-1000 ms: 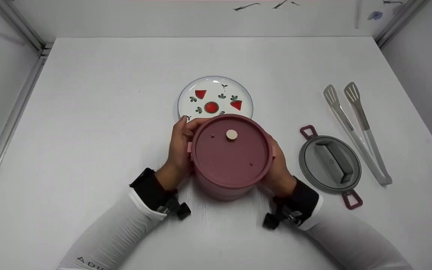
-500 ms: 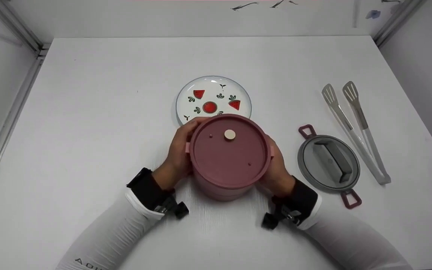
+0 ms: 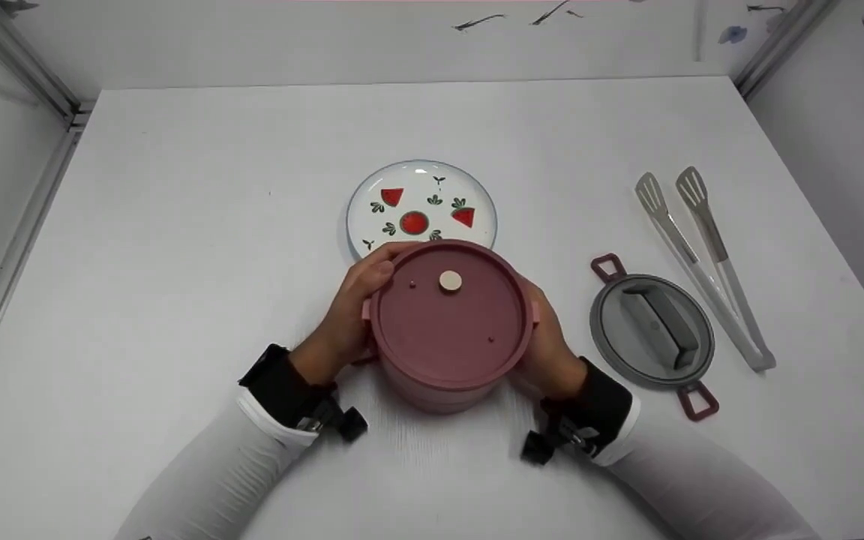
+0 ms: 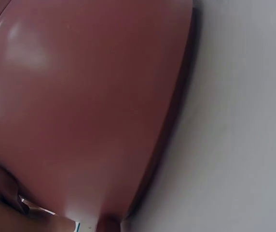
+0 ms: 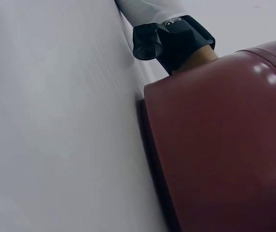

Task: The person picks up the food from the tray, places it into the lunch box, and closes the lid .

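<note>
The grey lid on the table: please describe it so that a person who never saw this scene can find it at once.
On the white table, look right of the dark red pot that both hands hold. The grey lid lies flat there, beside the metal tongs. It alone is round and grey, with a grey bar handle on top and two dark red loops at its rim.

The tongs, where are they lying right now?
In the head view, the tongs lie on the white table at the far right, just right of the grey lid, away from both hands.
</note>
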Motion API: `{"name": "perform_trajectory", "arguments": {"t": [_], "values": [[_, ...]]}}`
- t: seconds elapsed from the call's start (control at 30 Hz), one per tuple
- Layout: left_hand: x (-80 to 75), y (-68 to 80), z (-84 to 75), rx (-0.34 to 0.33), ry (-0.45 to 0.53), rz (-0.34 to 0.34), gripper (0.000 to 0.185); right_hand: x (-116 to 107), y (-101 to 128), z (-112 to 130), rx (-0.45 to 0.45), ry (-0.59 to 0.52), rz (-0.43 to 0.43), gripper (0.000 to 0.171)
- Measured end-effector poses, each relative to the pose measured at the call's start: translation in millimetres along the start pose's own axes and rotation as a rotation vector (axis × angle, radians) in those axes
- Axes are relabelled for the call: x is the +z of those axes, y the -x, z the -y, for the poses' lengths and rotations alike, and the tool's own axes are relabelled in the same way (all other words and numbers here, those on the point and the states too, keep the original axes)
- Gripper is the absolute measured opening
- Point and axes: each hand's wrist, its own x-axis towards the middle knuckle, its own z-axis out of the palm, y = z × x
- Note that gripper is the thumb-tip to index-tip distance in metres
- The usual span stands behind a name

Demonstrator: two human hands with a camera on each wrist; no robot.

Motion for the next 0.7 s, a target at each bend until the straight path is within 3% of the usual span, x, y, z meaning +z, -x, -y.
{"name": "perform_trajectory", "arguments": {"t": [0.1, 0.2, 0.3, 0.43, 0.57, 0.63, 0.7], "values": [[-1.0, -0.7, -0.9, 0.014, -0.033, -0.002, 0.056, -3, -2, 3, 0.066, 0.007, -0.025, 0.071], [-0.6, -1.6, -1.2, 0.019, -0.023, -0.002, 0.055, -5, -5, 17, 0.183, 0.039, -0.109, 0.053], [-0.2, -2.0, -0.2, 0.027, -0.027, -0.002, 0.054, -14, -8, 35, 0.228, 0.189, -0.192, 0.038], [0.7, -1.5, 0.2, 0.029, -0.025, 0.0, 0.054, -38, -7, 65, 0.147, 0.522, -0.183, 0.029], [0.4, -1.4, -0.4, 0.026, -0.031, -0.007, 0.053, -71, 0, 86, 0.061, 0.99, -0.082, 0.02], [-0.2, -1.5, -0.7, 0.027, -0.044, -0.006, 0.053, -89, 5, 90, 0.075, 1.187, -0.038, 0.02], [-1.0, -1.0, -1.4, 0.03, -0.043, 0.0, 0.053, -106, 10, 92, 0.13, 1.305, -0.017, 0.023]]}}
